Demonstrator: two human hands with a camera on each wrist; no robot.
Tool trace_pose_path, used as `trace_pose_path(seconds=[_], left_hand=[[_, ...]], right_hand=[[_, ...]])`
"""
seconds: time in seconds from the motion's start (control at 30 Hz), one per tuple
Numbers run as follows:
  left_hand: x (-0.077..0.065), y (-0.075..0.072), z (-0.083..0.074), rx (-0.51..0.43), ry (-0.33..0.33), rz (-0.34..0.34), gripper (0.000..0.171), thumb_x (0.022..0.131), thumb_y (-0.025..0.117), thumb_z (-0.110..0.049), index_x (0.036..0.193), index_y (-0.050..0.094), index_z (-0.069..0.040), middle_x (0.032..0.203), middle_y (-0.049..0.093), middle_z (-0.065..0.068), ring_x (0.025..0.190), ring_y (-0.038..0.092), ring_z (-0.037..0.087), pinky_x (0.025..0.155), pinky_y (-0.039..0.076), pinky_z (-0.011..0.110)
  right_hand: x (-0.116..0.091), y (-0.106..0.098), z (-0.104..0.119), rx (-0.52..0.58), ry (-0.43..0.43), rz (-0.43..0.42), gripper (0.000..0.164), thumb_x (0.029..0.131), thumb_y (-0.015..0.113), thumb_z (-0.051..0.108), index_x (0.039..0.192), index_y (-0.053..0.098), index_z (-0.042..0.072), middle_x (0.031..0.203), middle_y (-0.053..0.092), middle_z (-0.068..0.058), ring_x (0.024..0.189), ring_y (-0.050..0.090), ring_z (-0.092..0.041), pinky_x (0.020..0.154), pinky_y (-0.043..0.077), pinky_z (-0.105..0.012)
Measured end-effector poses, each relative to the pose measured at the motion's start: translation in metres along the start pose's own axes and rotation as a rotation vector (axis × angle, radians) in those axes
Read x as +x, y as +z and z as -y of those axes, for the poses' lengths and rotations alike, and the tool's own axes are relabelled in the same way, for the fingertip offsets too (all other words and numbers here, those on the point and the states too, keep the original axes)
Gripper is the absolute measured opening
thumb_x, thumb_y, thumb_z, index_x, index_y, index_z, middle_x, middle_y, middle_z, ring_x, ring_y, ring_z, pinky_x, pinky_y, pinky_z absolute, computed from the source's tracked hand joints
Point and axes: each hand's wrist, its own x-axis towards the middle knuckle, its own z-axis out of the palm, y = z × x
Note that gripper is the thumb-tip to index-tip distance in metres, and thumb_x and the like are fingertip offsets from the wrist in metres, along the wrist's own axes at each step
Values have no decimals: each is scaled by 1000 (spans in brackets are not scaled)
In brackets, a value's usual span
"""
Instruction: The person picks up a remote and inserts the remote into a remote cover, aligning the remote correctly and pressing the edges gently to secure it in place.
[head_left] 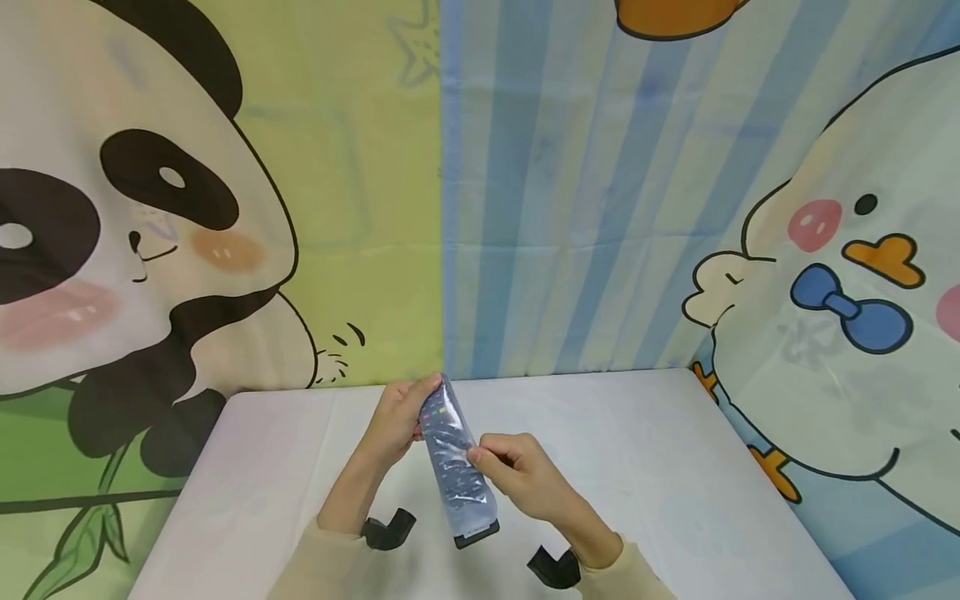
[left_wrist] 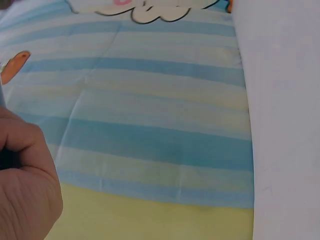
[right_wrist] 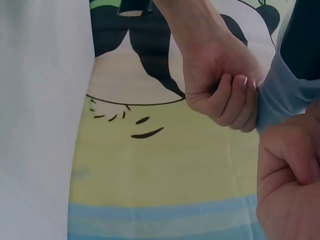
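A long remote control (head_left: 477, 535) hangs tilted above the white table, most of it inside a clear bluish plastic sleeve (head_left: 457, 475). Its black lower end pokes out of the sleeve, and small coloured buttons show through near the top. My left hand (head_left: 396, 417) grips the upper end, thumb along the edge. Lower down, my right hand (head_left: 525, 477) pinches the right side of the sleeve between thumb and curled fingers. The right wrist view shows the sleeve (right_wrist: 281, 97) between both hands, the dark remote partly inside. Only part of the left hand (left_wrist: 30, 185) appears in the left wrist view.
A white-covered table (head_left: 660, 483) spreads beneath both hands. Behind it hangs a printed cloth (head_left: 570, 208) with stripes, a panda and a white bird-like figure. Black curved pieces (head_left: 388, 530) sit by both wrists.
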Motion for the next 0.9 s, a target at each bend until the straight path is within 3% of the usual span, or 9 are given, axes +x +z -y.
trace_pose_path(seconds=[0.2, 0.33, 0.5, 0.77, 0.9], left_hand=[[-2, 6, 2, 72, 8, 83, 44, 106, 47, -22, 66, 60, -11, 52, 52, -6, 42, 40, 4, 39, 32, 17], [0, 5, -1, 163, 1, 45, 45, 105, 50, -28, 65, 59, -10, 50, 51, -5, 42, 38, 6, 40, 31, 20], [7, -2, -1, 209, -26, 17, 49, 104, 53, -34, 63, 60, -8, 49, 50, -3, 41, 38, 8, 41, 31, 22], [18, -13, 11, -7, -95, -93, 46, 103, 55, -26, 60, 55, -10, 47, 44, -7, 39, 36, 4, 38, 29, 16], [16, -13, 15, -30, -85, -59, 47, 104, 54, -26, 60, 55, -10, 47, 43, -7, 39, 35, 3, 38, 28, 16]], right_hand=[[-9, -2, -5, -46, 42, 9, 37, 100, 54, -5, 69, 45, 12, 58, 35, 1, 51, 31, -2, 42, 26, -22], [-19, -3, -12, -34, 94, 12, 34, 99, 58, -1, 70, 48, 13, 58, 37, 4, 52, 33, 1, 42, 27, -20], [-21, -3, -16, 10, 60, 49, 33, 100, 57, -1, 71, 48, 12, 57, 36, -1, 53, 33, -1, 43, 27, -20], [-14, -3, -18, 145, 24, 35, 36, 102, 47, -8, 71, 45, 9, 53, 33, -8, 44, 31, -11, 36, 25, -25], [-16, -5, -19, 137, 38, 71, 37, 102, 47, -7, 70, 44, 10, 54, 33, -7, 45, 31, -9, 38, 26, -24]])
